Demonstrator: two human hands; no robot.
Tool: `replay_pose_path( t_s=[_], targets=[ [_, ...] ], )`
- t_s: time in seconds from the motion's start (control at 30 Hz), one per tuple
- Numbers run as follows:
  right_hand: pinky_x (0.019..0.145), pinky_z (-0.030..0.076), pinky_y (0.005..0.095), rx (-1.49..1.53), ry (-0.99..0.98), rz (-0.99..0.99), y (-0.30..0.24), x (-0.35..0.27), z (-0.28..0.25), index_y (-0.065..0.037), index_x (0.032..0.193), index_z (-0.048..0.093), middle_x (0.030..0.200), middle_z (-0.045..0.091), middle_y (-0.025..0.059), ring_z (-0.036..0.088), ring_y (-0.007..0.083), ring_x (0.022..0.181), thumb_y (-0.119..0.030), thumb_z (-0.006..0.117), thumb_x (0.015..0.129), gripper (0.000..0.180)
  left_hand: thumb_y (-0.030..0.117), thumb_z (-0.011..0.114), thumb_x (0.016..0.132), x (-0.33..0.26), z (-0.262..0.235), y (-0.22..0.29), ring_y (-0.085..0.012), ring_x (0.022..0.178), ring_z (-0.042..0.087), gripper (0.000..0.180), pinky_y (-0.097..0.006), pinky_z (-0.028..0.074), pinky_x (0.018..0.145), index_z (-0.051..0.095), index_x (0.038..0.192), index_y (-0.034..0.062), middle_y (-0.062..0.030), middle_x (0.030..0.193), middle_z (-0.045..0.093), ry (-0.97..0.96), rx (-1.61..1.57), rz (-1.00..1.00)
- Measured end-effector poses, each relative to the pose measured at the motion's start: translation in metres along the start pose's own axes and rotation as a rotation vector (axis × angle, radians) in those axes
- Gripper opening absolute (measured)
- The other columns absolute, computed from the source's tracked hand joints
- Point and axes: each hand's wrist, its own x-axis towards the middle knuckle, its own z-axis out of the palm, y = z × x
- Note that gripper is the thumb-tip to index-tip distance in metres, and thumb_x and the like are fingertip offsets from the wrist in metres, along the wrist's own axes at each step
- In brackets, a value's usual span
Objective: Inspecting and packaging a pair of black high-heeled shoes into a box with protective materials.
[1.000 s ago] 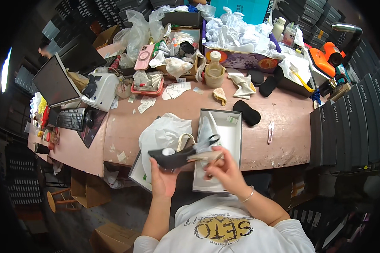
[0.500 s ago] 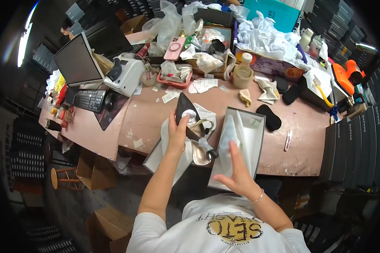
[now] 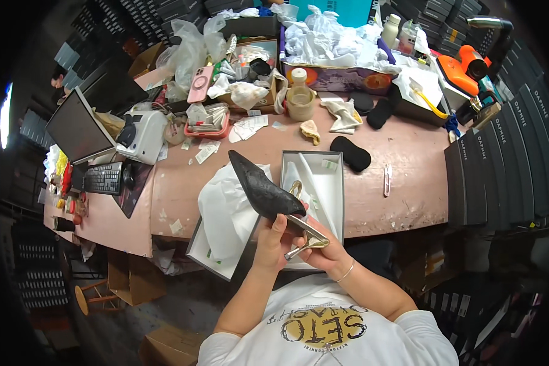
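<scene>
Both forearms are rising from the lower centre of the frame, bent at the elbows and meeting just above the person's chest. The left hand [image 3: 273,241] is reaching up with its fingers [image 3: 279,224] curled shut around the back part of a black pointed high-heeled shoe [image 3: 263,191], which is tilting with its toe pointing toward the upper left, above the near edge of the pink worktop [image 3: 402,152]. The right hand [image 3: 321,247] is sitting just beside it, to the right and slightly lower, its fingers closed on the shoe's slim metallic heel [image 3: 307,238], a bracelet showing at the wrist. Just behind the shoe, an open white shoebox [image 3: 332,201] is lying on the worktop, and its lid, holding crumpled white tissue paper [image 3: 226,213], is lying at centre left.
</scene>
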Motion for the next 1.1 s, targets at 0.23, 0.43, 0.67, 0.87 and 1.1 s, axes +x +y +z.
replay_pose_path(
  t_s=[0.23, 0.43, 0.67, 0.87, 1.1],
  targets=[
    [0.058, 0.056, 0.0283, 0.145, 0.102, 0.077, 0.008, 0.003, -0.020, -0.009, 0.125, 0.051, 0.104, 0.063, 0.0069, 0.067, 0.0196, 0.078, -0.028, 0.048, 0.100, 0.032, 0.040, 0.065, 0.089, -0.006, 0.004, -0.001, -0.0174, 0.088, 0.065, 0.047, -0.031, 0.053, 0.079, 0.055, 0.112, -0.0001, -0.0116, 0.103, 0.065, 0.164, 0.068, 0.036],
    [0.064, 0.059, 0.0313, 0.183, -0.002, 0.102, 0.013, 0.008, -0.038, -0.006, 0.122, 0.050, 0.107, 0.063, 0.0095, 0.068, 0.0225, 0.082, -0.028, 0.047, 0.100, 0.032, 0.030, 0.065, 0.090, -0.004, -0.001, 0.002, -0.0159, 0.080, 0.065, 0.037, -0.030, 0.054, 0.071, 0.055, 0.109, 0.0000, -0.0104, 0.097, 0.065, 0.161, 0.053, 0.014],
    [0.073, 0.055, 0.0286, -1.270, 0.141, 0.065, -0.055, -0.007, 0.030, -0.001, 0.126, 0.053, 0.101, 0.065, 0.0103, 0.067, 0.0169, 0.083, -0.012, 0.053, 0.096, 0.032, 0.038, 0.063, 0.082, 0.018, -0.063, 0.014, -0.0288, 0.082, 0.067, 0.048, -0.040, 0.059, 0.067, 0.058, 0.109, -0.0015, -0.0144, 0.092, 0.065, 0.280, -0.133, 0.081],
    [0.062, 0.048, 0.0213, -1.707, 0.563, -0.688, -0.204, 0.038, 0.045, 0.001, 0.100, 0.067, 0.080, 0.066, 0.0037, 0.060, 0.0076, 0.071, -0.015, 0.063, 0.090, 0.019, 0.038, 0.067, 0.078, 0.019, -0.057, 0.030, -0.0277, 0.069, 0.065, 0.053, -0.037, 0.058, 0.059, 0.058, 0.110, -0.0030, -0.0165, 0.087, 0.066, 0.225, -0.092, 0.082],
    [0.092, 0.039, 0.0448, -2.705, 0.464, -0.903, -0.286, 0.173, 0.009, -0.012, 0.106, 0.067, 0.102, 0.065, 0.0110, 0.056, 0.0255, 0.104, -0.021, 0.063, 0.081, 0.026, 0.033, 0.073, 0.076, 0.036, -0.035, 0.002, -0.0271, 0.067, 0.065, 0.051, -0.034, 0.056, 0.061, 0.056, 0.105, -0.0039, -0.0196, 0.080, 0.064, 0.179, -0.141, 0.002]
  ],
)
